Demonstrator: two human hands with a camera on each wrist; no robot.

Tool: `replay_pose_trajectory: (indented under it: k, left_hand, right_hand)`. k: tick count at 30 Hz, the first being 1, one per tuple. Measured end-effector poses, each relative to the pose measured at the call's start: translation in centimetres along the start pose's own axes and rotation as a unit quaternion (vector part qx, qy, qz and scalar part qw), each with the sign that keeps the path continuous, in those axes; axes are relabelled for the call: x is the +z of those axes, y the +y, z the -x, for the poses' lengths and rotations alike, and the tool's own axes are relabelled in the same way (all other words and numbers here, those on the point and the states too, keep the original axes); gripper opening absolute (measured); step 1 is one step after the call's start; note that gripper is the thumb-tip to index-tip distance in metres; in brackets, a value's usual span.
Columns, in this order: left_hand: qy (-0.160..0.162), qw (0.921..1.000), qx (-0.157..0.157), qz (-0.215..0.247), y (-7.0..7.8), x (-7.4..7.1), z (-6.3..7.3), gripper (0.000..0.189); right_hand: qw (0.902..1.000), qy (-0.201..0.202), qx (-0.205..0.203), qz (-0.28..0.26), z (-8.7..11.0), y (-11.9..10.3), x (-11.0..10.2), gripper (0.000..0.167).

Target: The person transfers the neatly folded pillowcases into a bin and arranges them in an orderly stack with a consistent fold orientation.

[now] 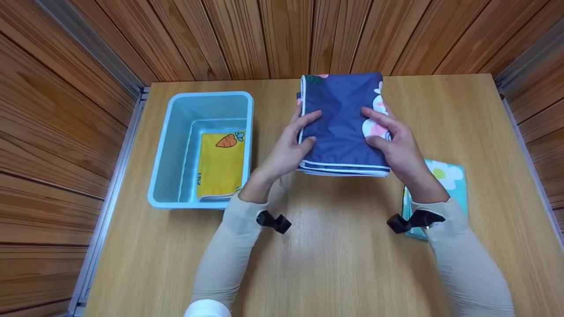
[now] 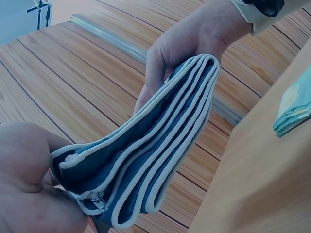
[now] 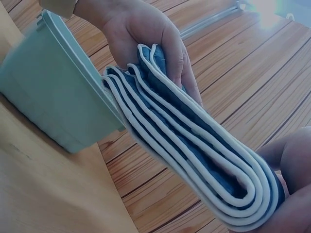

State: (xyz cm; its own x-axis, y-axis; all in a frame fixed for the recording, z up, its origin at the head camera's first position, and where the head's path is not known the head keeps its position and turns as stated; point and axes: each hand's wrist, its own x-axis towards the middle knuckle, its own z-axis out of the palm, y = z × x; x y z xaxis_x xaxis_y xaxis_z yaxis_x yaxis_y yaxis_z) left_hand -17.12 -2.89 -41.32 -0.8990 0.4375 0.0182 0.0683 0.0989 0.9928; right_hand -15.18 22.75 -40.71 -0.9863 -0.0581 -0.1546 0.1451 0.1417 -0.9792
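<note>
A folded navy cloth [image 1: 339,119] with white piping and pink-and-white printed shapes is held up over the table between both hands. My left hand [image 1: 293,143] grips its left edge, thumb on the upper face and other fingers partly hidden beyond the edge. On the opposite edge, my right hand [image 1: 394,138] grips it the same way. Both wrist views show the cloth's several stacked layers [image 2: 160,131] edged in white, with a small zipper pull [image 2: 97,199] near the left hand. The piped layers [image 3: 194,150] bend round in a fold by the right hand.
To the left stands a light blue plastic bin [image 1: 156,176] with a folded yellow cloth [image 1: 220,167] printed with a carrot inside. A folded teal cloth [image 1: 456,193] with white flowers lies on the wooden table [image 1: 335,264], partly under the right forearm. Wood-panelled walls [image 1: 286,39] enclose the table.
</note>
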Motion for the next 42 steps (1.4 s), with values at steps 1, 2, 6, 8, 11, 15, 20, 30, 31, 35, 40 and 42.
replay_pose_trajectory:
  k: [1, 2, 6, 8, 11, 15, 20, 30, 31, 35, 40, 42]
  left_hand:
    - [-0.001, 1.0000, 0.001, 0.002, 0.0, -0.1, 0.1, 0.053]
    - [0.000, 1.0000, 0.002, 0.005, 0.0, -0.1, 0.1, 0.053]
    - [0.002, 0.9999, 0.010, 0.013, 0.1, -0.4, 0.4, 0.053]
    - [0.003, 0.9998, 0.014, 0.014, 0.1, -0.5, 0.4, 0.053]
    - [0.006, 0.9998, 0.016, 0.009, 0.1, -0.7, 0.6, 0.053]
    - [0.009, 0.9998, 0.015, 0.007, 0.1, -1.1, 0.8, 0.053]
    - [0.006, 0.9998, 0.015, 0.012, 0.0, -1.6, 1.0, 0.053]
    - [0.011, 0.9998, 0.013, 0.012, -0.1, -2.5, 1.6, 0.053]
    - [0.012, 0.9998, 0.011, 0.012, -0.1, -2.6, 1.7, 0.053]
    - [0.017, 0.9998, 0.009, 0.002, -0.2, -3.0, 1.9, 0.054]
    - [0.021, 0.9995, 0.022, -0.009, -0.1, -3.5, 2.3, 0.053]
    - [0.022, 0.9994, 0.024, -0.008, 0.0, -3.7, 2.5, 0.053]
  right_hand:
    - [1.0000, 0.000, 0.000, 0.000, 0.0, -0.1, 0.1, 0.055]
    - [1.0000, 0.000, -0.002, 0.001, 0.0, -0.1, 0.2, 0.055]
    - [0.9999, 0.000, -0.010, -0.005, 0.1, -0.3, 0.6, 0.055]
    - [0.9998, 0.002, -0.016, -0.008, 0.0, -0.4, 0.8, 0.056]
    - [0.9996, 0.003, -0.027, -0.008, -0.1, -0.4, 1.2, 0.056]
    - [0.9991, 0.001, -0.042, -0.004, -0.2, -0.4, 1.6, 0.056]
    - [0.9994, -0.005, -0.033, -0.006, -0.2, -0.4, 2.2, 0.056]
    - [0.9995, -0.015, -0.027, -0.008, -0.3, -0.6, 3.2, 0.056]
    - [0.9994, -0.016, -0.028, -0.010, -0.3, -0.6, 3.3, 0.056]
    - [0.9994, -0.018, -0.027, -0.011, -0.3, -0.7, 3.7, 0.055]
    - [0.9991, -0.020, -0.037, -0.008, -0.3, -1.0, 4.3, 0.056]
    - [0.9991, -0.019, -0.037, -0.007, -0.3, -1.1, 4.5, 0.055]
